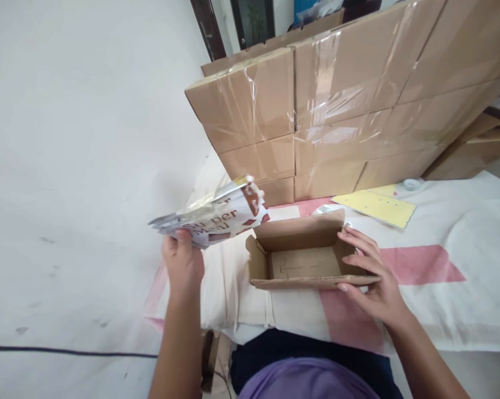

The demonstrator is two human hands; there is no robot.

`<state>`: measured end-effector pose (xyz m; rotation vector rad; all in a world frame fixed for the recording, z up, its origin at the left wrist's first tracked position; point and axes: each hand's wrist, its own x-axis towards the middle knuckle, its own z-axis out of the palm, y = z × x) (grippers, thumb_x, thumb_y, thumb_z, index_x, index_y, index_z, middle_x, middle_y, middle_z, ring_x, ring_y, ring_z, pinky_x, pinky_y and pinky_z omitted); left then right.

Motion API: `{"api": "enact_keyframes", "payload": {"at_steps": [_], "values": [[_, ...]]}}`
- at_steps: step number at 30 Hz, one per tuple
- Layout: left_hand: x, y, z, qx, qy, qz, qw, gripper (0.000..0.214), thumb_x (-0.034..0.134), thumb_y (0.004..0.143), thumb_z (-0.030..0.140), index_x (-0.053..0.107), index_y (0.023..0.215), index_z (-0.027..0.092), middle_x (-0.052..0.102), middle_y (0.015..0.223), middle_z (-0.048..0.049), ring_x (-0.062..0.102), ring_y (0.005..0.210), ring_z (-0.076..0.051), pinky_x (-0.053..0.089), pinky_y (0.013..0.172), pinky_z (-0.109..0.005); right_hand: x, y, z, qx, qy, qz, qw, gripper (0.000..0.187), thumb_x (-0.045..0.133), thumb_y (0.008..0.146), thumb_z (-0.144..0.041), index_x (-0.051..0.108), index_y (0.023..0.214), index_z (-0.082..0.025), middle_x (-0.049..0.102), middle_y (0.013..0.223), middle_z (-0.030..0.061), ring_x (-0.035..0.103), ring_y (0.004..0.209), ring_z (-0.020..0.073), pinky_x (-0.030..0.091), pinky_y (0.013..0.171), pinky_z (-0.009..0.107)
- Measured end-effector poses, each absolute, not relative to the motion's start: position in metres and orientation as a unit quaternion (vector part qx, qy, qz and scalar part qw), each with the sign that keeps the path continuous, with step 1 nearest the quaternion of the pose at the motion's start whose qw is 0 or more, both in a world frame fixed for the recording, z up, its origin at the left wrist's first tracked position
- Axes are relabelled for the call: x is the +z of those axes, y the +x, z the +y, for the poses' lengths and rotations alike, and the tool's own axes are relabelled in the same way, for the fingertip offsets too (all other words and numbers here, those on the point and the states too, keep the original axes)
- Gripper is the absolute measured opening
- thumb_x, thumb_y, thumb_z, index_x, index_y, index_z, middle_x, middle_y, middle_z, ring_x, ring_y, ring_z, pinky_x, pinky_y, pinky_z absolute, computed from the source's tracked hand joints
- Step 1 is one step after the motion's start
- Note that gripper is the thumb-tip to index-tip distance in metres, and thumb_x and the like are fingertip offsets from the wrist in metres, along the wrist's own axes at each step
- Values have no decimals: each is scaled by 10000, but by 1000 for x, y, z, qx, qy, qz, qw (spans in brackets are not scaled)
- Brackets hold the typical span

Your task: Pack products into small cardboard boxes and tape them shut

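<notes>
My left hand [184, 259] is closed round the ends of several flat foil pouches [216, 221], whose front one carries printed words including "Meal". They are held up in the air to the left of an open cardboard box [303, 284]. The box lies on the cloth-covered table with its bare brown bottom showing. At its right end, my right hand [368, 271] grips the box, fingers over the end wall and thumb on the near wall.
Taped cardboard boxes [341, 105] form a tall stack along the back of the table. A yellow sheet [374, 206] and a roll of tape [411, 184] lie before it. To the left rises a white wall [79, 166]; a black cable [71, 351] runs along it.
</notes>
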<state>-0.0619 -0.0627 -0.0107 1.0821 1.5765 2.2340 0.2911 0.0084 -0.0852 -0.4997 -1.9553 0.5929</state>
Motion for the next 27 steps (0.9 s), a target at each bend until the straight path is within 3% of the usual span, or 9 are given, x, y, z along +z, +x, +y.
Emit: {"api": "enact_keyframes", "payload": {"at_steps": [2, 5, 11, 13, 18, 20, 22, 24, 27], "values": [[23, -56, -71, 710, 433, 547, 89, 493, 732, 825, 664, 718, 1009, 207, 763, 924, -41, 729, 909, -214, 588, 822, -326, -88, 289, 8, 247, -209, -804, 499, 372, 748, 854, -176, 594, 1180, -265, 543, 1519, 120, 374, 1502, 405, 380, 1161, 676], [54, -35, -71, 604, 516, 587, 157, 341, 744, 873, 532, 732, 917, 193, 742, 805, -31, 695, 745, -188, 562, 642, -282, -88, 286, 8, 242, -214, -800, 506, 341, 746, 867, -204, 593, 1165, -264, 550, 1504, 126, 382, 1494, 401, 368, 1166, 678], [51, 8, -35, 492, 579, 550, 347, 286, 748, 860, 397, 712, 1084, 223, 736, 962, -40, 684, 856, -203, 547, 710, -282, -94, 288, 7, 229, -238, -786, 522, 325, 738, 889, -265, 596, 1181, -273, 559, 1470, 124, 396, 1475, 389, 396, 1136, 682], [41, 13, -23, 404, 623, 567, 358, 296, 734, 835, 288, 692, 1126, 259, 724, 997, -25, 673, 858, -201, 521, 706, -274, -96, 289, 7, 220, -248, -778, 534, 329, 745, 883, -270, 603, 1180, -280, 561, 1458, 114, 407, 1470, 385, 396, 1137, 687], [10, 16, 1, 195, 720, 611, 264, 205, 717, 704, 100, 737, 799, 281, 718, 754, 7, 634, 689, -213, 448, 698, -301, -96, 284, 4, 215, -241, -786, 527, 330, 749, 882, -257, 620, 1181, -312, 602, 1417, 76, 401, 1492, 372, 375, 1163, 693], [3, 19, 5, 188, 721, 613, 264, 210, 775, 629, 84, 732, 684, 282, 691, 660, 8, 610, 626, -215, 452, 721, -320, -94, 281, 2, 216, -241, -788, 524, 296, 743, 884, -258, 630, 1154, -308, 605, 1415, 73, 397, 1495, 373, 372, 1163, 693], [4, 21, 3, 192, 727, 604, 264, 212, 824, 611, 115, 755, 687, 301, 718, 688, -3, 646, 691, -242, 470, 802, -351, -93, 279, 1, 217, -239, -789, 523, 288, 740, 881, -257, 628, 1142, -306, 607, 1413, 72, 397, 1493, 375, 374, 1160, 694], [9, 15, -7, 204, 735, 591, 263, 187, 832, 677, 199, 793, 806, 328, 777, 854, -23, 692, 880, -284, 461, 937, -393, -93, 278, 2, 215, -234, -789, 526, 323, 740, 870, -254, 607, 1159, -308, 599, 1422, 77, 398, 1490, 378, 376, 1156, 698], [6, -9, -35, 376, 639, 626, 243, 198, 785, 793, 378, 776, 984, 326, 767, 1091, -37, 643, 1138, -305, 386, 1110, -440, -98, 279, 5, 197, -232, -770, 561, 425, 748, 838, -242, 518, 1190, -310, 557, 1449, 90, 409, 1477, 378, 360, 1152, 711]]}}
